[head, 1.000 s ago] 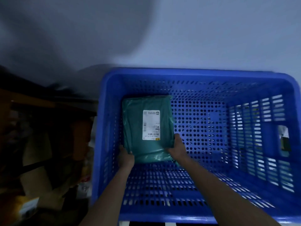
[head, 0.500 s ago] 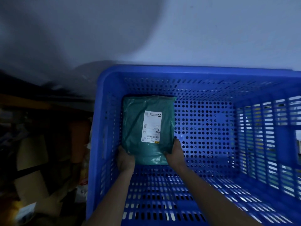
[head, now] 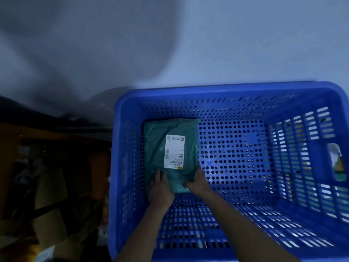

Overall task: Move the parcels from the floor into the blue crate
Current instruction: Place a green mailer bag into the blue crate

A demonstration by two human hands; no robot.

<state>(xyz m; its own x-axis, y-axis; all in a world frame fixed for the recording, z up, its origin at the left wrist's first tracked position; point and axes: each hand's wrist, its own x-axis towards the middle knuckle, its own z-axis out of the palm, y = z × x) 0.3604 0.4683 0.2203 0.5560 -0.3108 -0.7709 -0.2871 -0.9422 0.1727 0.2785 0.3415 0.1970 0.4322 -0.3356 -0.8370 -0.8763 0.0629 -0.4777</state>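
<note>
**Both hands on a parcel inside the crate**

The left hand [head: 160, 190] lies with straight fingers on the near edge of the flat green plastic parcel with a white label [head: 170, 148]. The right hand [head: 197, 183] curls round its near right corner. The parcel lies on the floor of the blue perforated plastic crate [head: 217, 91], in its far left corner.

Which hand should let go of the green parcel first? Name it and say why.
Left. The left hand lies with fingers spread flat on the green parcel, while the right hand seems to grip its corner; the parcel rests on the blue crate floor.
</note>
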